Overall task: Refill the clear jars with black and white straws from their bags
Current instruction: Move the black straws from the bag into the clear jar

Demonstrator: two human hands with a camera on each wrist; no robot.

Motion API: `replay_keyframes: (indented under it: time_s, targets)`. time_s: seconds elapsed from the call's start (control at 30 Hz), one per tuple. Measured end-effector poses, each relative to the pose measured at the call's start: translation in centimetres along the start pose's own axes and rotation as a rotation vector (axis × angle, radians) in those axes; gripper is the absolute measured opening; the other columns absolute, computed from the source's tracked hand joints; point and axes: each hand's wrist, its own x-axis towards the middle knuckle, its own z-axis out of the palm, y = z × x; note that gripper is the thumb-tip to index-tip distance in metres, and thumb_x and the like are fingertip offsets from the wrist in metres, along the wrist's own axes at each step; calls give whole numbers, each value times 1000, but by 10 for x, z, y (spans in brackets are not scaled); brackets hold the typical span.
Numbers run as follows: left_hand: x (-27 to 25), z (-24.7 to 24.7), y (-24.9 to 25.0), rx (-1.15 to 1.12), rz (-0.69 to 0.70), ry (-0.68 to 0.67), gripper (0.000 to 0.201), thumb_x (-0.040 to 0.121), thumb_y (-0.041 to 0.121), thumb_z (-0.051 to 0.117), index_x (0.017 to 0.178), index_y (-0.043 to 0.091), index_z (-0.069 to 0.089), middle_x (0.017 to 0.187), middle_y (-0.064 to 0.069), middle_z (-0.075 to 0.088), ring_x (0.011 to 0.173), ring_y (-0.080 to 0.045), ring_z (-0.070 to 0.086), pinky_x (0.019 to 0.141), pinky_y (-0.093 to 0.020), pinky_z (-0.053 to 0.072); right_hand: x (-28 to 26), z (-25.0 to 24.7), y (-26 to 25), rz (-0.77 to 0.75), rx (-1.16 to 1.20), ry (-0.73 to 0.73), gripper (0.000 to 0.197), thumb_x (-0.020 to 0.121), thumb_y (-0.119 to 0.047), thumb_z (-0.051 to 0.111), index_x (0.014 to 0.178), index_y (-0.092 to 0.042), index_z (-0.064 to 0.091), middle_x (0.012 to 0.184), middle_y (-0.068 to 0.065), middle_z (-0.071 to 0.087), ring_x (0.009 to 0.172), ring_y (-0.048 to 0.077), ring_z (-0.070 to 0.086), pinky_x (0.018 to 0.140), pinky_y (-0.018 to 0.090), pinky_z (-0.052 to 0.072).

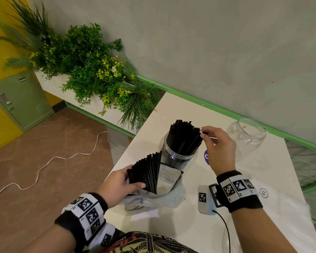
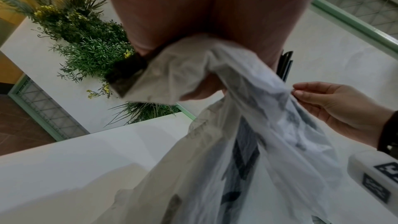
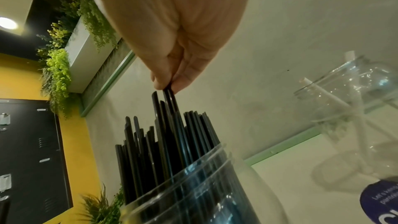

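Observation:
A clear jar (image 1: 177, 159) (image 3: 206, 188) stands mid-table, packed with black straws (image 1: 184, 137) (image 3: 172, 135). My right hand (image 1: 217, 145) (image 3: 172, 67) pinches the tops of two black straws at the jar's right side. My left hand (image 1: 120, 183) grips a fan of black straws (image 1: 148, 172) together with their clear plastic bag (image 1: 162, 190) (image 2: 247, 125) at the table's near left. A second clear jar (image 1: 246, 134) (image 3: 353, 108) stands at the back right with a few white straws (image 3: 323, 94) in it.
The white table (image 1: 171, 110) ends at a green-railed grey wall. A planter with green plants (image 1: 91, 70) stands off its left corner. A purple sticker (image 1: 206, 156) lies right of the black-straw jar. A white cable (image 1: 44, 165) trails on the brown floor.

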Motion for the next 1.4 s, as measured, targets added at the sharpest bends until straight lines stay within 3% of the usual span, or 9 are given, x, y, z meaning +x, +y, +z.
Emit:
replay_keyframes:
  time_s: [0.13, 0.37, 0.5, 0.67, 0.87, 1.0, 1.17, 1.23, 1.4]
  targets:
    - [0, 0, 0, -3, 1, 0, 24, 75, 28, 79, 94, 28, 63, 88, 13, 70, 88, -8, 66, 84, -32, 52, 5, -6, -2, -10, 5, 96, 18, 86, -5, 68, 97, -19, 65, 90, -5, 67, 80, 1, 60, 73, 11, 46]
    - [-1, 0, 4, 29, 21, 2, 23, 76, 28, 78, 92, 31, 62, 87, 15, 70, 87, -2, 64, 77, -21, 48, -7, 1, 12, -246, -235, -34, 10, 86, 1, 66, 89, -8, 69, 88, -3, 61, 77, 16, 59, 69, 28, 49]
    - [-1, 0, 3, 47, 25, 13, 21, 77, 26, 77, 87, 33, 59, 84, 17, 67, 83, 5, 61, 67, -8, 41, -19, 6, 22, -329, -307, -30, 17, 84, 6, 67, 96, -4, 71, 98, 8, 66, 93, 20, 58, 84, 27, 48]
    - [-2, 0, 4, 60, 23, 5, 21, 77, 29, 77, 83, 36, 58, 78, 17, 68, 81, 1, 62, 67, -15, 41, -30, 11, 38, -433, -441, -109, 34, 79, 16, 65, 107, -3, 70, 108, 9, 69, 100, 22, 51, 92, 22, 40]
    - [-2, 0, 3, 67, -6, 6, 26, 76, 32, 78, 98, 30, 63, 92, 12, 71, 90, -4, 64, 84, -28, 50, -18, 13, 14, -108, -184, -6, 29, 96, -9, 52, 125, -10, 59, 122, 1, 57, 111, 22, 52, 94, 42, 48]
    - [-2, 2, 3, 74, -6, 5, 31, 76, 34, 78, 102, 32, 62, 96, 13, 71, 92, -3, 64, 86, -29, 50, 4, 19, 2, 43, -222, -264, 57, 90, -36, 63, 140, -17, 44, 122, -4, 54, 111, 13, 43, 97, 28, 38]
    - [-4, 2, 3, 57, 0, 11, 25, 76, 32, 77, 96, 33, 62, 91, 16, 70, 89, -1, 64, 82, -26, 50, 11, 24, 7, -126, -298, -211, 27, 84, -13, 71, 111, -11, 67, 87, -1, 59, 82, 18, 53, 81, 37, 49]
    - [-5, 1, 3, 52, -1, 13, 21, 77, 31, 76, 92, 34, 62, 89, 17, 70, 89, -1, 64, 77, -21, 48, 10, 24, 8, -163, -235, -152, 19, 83, -7, 70, 101, -11, 70, 84, -3, 57, 73, 13, 53, 75, 29, 50]
    - [-5, 2, 4, 85, -5, 18, 23, 78, 34, 75, 95, 36, 60, 90, 16, 70, 86, 0, 64, 77, -21, 49, -6, 27, 12, -285, -253, -134, 18, 88, -1, 62, 105, -7, 66, 101, 4, 63, 94, 19, 56, 87, 23, 44]
